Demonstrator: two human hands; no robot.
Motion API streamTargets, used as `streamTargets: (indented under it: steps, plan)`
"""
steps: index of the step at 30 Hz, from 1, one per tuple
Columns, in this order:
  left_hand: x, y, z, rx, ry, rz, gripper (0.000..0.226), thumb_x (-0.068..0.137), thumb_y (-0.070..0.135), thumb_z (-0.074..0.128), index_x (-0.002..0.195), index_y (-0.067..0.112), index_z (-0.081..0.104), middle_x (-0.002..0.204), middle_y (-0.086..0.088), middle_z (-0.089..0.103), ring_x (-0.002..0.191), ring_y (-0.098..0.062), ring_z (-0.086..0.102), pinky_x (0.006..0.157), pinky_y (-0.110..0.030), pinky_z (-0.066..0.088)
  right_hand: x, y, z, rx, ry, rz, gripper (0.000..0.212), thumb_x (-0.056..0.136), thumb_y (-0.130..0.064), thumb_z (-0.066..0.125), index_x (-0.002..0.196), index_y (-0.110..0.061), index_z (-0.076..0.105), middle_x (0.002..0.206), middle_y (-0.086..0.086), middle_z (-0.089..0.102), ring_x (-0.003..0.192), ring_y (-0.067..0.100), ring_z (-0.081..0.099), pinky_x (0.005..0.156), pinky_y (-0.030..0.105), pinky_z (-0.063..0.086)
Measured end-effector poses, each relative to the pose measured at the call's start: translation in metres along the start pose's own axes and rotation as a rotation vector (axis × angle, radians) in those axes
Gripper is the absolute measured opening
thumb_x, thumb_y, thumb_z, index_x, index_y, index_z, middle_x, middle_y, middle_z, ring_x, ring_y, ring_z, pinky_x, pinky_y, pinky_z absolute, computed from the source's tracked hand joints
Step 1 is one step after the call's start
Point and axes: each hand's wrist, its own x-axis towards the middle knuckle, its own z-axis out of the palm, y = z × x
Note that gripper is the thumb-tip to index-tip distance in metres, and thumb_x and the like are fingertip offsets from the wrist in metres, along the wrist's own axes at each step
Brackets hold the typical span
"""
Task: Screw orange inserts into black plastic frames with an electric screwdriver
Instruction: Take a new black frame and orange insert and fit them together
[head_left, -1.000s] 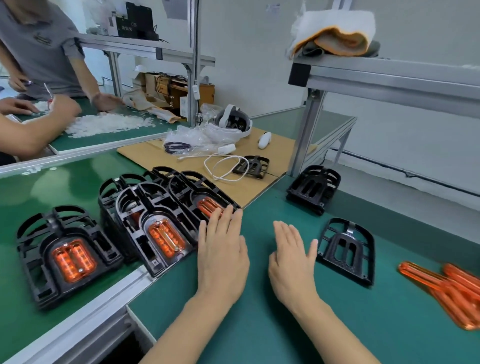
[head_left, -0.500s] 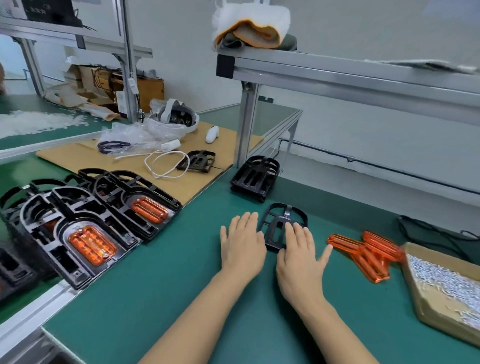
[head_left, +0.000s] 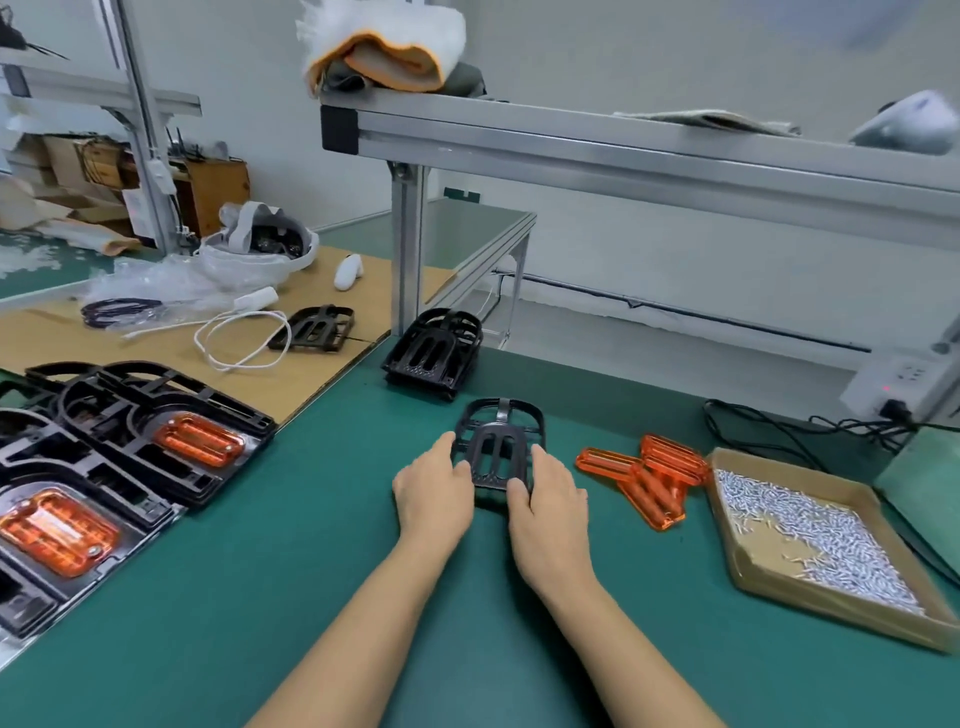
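An empty black plastic lattice frame (head_left: 497, 451) lay on the green counter (head_left: 311, 519), long axis pointing away from the person. The left hand (head_left: 435, 492) and right hand (head_left: 549, 503) gripped its near corners. The loose translucent orange inserts (head_left: 648, 477) lay just right, nearer the right hand.

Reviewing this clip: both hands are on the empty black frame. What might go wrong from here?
1. The left hand and right hand hold the black frame only at its edges; a light grip may let it slip on the green mat.
2. The orange inserts lie in an overlapping pile, so picking one may drag others along.
3. The open screw box sits close by the right forearm; a sweep could spill it.
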Motion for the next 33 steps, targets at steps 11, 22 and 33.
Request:
streamTargets:
  steps: [11, 22, 33]
  plan:
    - [-0.062, 0.035, 0.023, -0.696, -0.31, -0.049, 0.026, 0.094, 0.02, 0.056, 0.12, 0.018, 0.058, 0.106, 0.005, 0.066, 0.089, -0.001, 0.061, 0.073, -0.011, 0.047, -0.028, 0.031, -0.091, 0.72, 0.16, -0.02, 0.05, 0.083, 0.011, 0.059, 0.112, -0.03, 0.062, 0.098, -0.017, 0.071, 0.092, -0.003, 0.064, 0.081, 0.009, 0.045]
    - [-0.071, 0.04, 0.015, -0.94, -0.755, -0.344, 0.028, 0.093, 0.014, 0.04, 0.096, 0.004, 0.066, 0.102, -0.018, 0.066, 0.075, -0.03, 0.069, 0.06, -0.034, 0.056, -0.117, 0.096, -0.138, -0.025, 0.058, -0.608, 0.053, 0.087, 0.007, 0.052, 0.135, -0.016, 0.05, 0.135, -0.011, 0.047, 0.126, 0.004, 0.047, 0.103, 0.012, 0.032]
    - [-0.068, 0.03, 0.014, -0.761, -0.723, -0.266, 0.024, 0.093, 0.015, 0.056, 0.11, 0.0, 0.062, 0.107, -0.014, 0.07, 0.08, -0.02, 0.067, 0.057, -0.029, 0.057, -0.136, 0.116, -0.145, -0.18, -0.219, -0.664, 0.061, 0.072, 0.006, 0.054, 0.131, -0.011, 0.058, 0.132, 0.004, 0.054, 0.121, 0.013, 0.053, 0.095, 0.027, 0.048]
